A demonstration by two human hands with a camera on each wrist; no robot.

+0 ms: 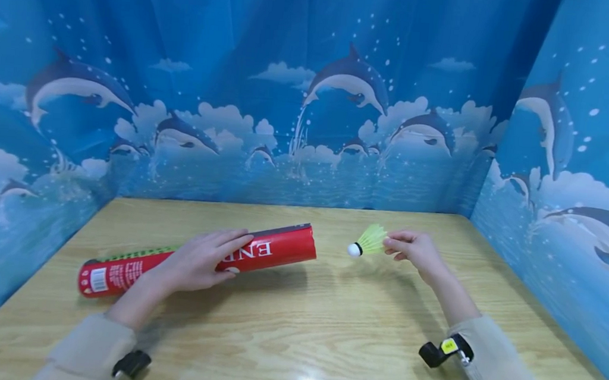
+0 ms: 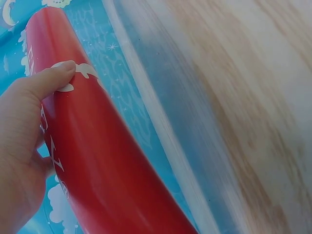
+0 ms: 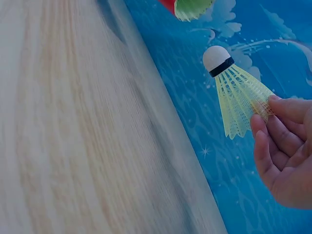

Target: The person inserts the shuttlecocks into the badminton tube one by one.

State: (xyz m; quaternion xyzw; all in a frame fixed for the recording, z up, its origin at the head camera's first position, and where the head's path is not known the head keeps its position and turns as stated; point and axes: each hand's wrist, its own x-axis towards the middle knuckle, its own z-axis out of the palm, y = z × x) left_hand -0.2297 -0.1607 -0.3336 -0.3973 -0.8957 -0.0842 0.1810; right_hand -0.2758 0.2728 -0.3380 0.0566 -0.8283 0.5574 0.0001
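My left hand (image 1: 199,259) grips a red shuttlecock tube (image 1: 278,249) with white lettering. The tube's left end is low at the table, while its right end is raised over a shadow. In the left wrist view, the thumb lies across the red tube (image 2: 107,161) and the other fingers are mostly hidden behind it. Between thumb and fingertips, my right hand (image 1: 412,251) pinches the skirt edge of a yellow shuttlecock (image 1: 372,240). Its white cork (image 3: 216,58) with a black band points toward the tube's right end, apart from it. A yellow-green skirt (image 3: 192,9) shows at the tube's mouth.
The wood-grain table (image 1: 293,332) lies beneath both hands. A blue dolphin-print curtain (image 1: 270,80) stands along the back and sides. Dark camera mounts sit at the left cuff (image 1: 131,363) and right cuff (image 1: 447,349).
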